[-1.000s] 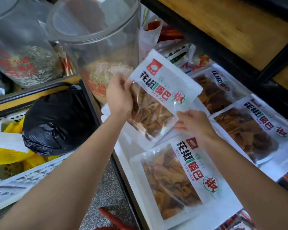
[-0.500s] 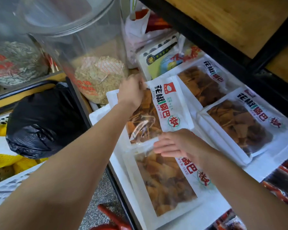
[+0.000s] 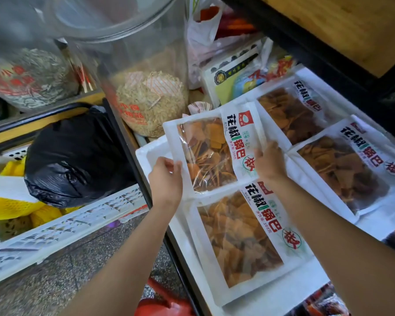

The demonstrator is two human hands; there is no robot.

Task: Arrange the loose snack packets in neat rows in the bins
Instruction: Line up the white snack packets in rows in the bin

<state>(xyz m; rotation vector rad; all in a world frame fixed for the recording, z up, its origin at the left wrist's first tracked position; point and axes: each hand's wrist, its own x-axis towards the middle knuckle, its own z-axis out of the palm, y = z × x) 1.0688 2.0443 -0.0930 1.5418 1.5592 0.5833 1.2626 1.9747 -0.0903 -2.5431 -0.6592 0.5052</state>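
Both hands on one snack packet. Left hand (image 3: pixel 165 181) pinches the left edge of the held packet (image 3: pixel 214 151), thumb on top, fingers curled under. Right hand (image 3: pixel 269 164) grips its lower right edge, fingers curled onto the printed white strip. Held packet sits at the back-left of the white bin (image 3: pixel 144 153), slightly skewed, clear window left, label right. Its near edge overlaps the top of the near packet (image 3: pixel 242 238), which lies flat in front of it in the same orientation. Can't tell if the held packet is fully down or just above the bin. Right column has two more of the same type, back-right packet (image 3: pixel 287 112) and front-right packet (image 3: pixel 342 169), lying flat with edges overlapping. Behind the bin there's a yellow-green packet (image 3: pixel 233 85) standing tilted and a white plastic bag (image 3: pixel 203 30). Clear jar (image 3: pixel 146 99) with pale grain sits just behind the bin's back-left corner. On the left, a black bag (image 3: pixel 75 156) rests in a white crate (image 3: pixel 66 226) on the floor. Wooden shelf (image 3: pixel 340 26) top right.
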